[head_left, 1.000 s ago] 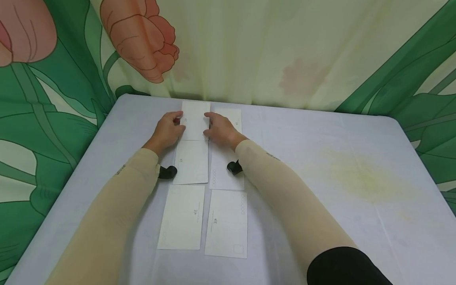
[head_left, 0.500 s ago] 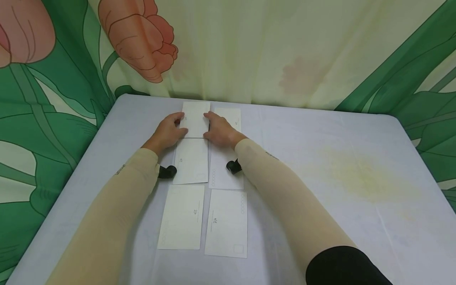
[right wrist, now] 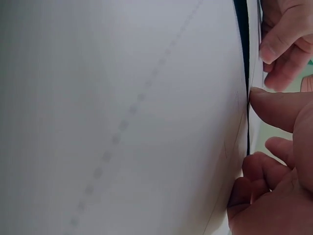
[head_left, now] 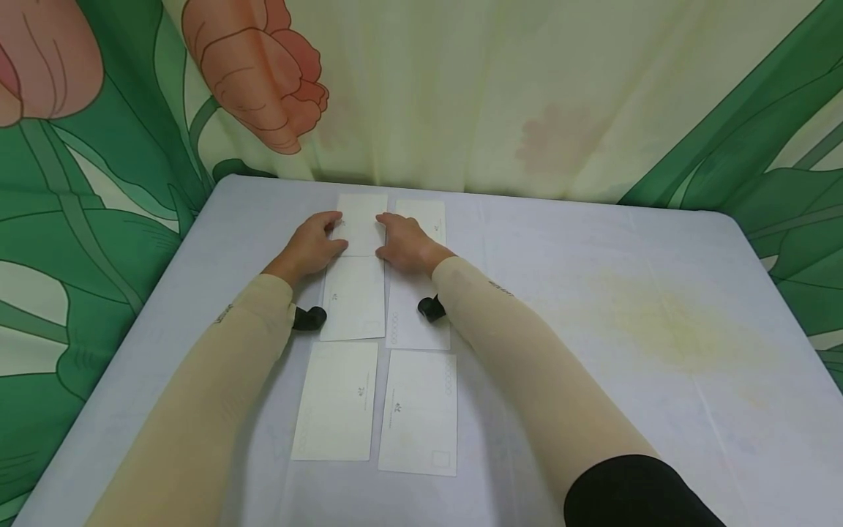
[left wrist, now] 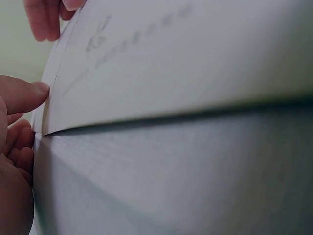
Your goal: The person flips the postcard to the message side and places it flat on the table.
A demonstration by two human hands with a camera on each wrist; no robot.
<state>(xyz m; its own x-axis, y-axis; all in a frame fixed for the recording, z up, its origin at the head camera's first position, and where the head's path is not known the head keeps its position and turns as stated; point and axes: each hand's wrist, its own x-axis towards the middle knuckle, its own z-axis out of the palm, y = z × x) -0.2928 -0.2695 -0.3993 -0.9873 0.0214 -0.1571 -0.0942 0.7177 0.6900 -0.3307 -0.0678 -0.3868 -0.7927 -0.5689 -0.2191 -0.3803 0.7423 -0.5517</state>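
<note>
A white postcard (head_left: 361, 228) lies at the far end of the left column, its near edge meeting the postcard (head_left: 354, 298) below it. On its left edge rests my left hand (head_left: 311, 243), thumb and forefinger spread apart. My right hand (head_left: 410, 243) touches the right edge in the same way and covers part of the right column. In the left wrist view, the left thumb (left wrist: 29, 95) lies at a card's edge and the other fingers bend beside it. The right thumb (right wrist: 271, 105) touches a card edge in the right wrist view.
Nearer me lie two more postcards, one on the left (head_left: 334, 402) and one on the right (head_left: 418, 413). White card (head_left: 415, 322) also shows under the right wrist. The white-covered table (head_left: 593, 293) ends at a floral curtain (head_left: 461, 95).
The far-left postcard has come slightly nearer and lower, and now looks flat with the column. Both hands have shifted slightly nearer with it. The other cards stay put.
</note>
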